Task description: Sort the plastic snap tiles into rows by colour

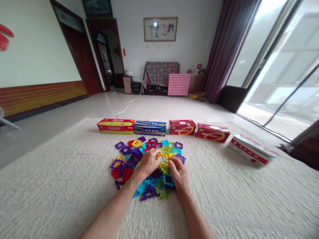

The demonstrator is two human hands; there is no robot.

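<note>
Between my two hands is a yellow interlocking plastic block (pixel 164 160), its toothed edges showing. My left hand (pixel 150 162) pinches it from the left side, thumb and fingers together. On the right, the fingertips of my right hand (pixel 178 172) close on its other edge. Both hands are over a loose pile of toothed plastic blocks in purple, red, blue, green and yellow, such as a purple block (pixel 149 193) at the near edge and a blue block (pixel 168 180) by my right wrist. My hands hide part of the pile.
Along the far side of the cream cover (pixel 74 172) stand a red-and-yellow box (pixel 116 126), a blue box (pixel 150 128), a red box (pixel 181 127) and a second red box (pixel 212 132). A white-and-red box (pixel 252 150) sits angled at the right.
</note>
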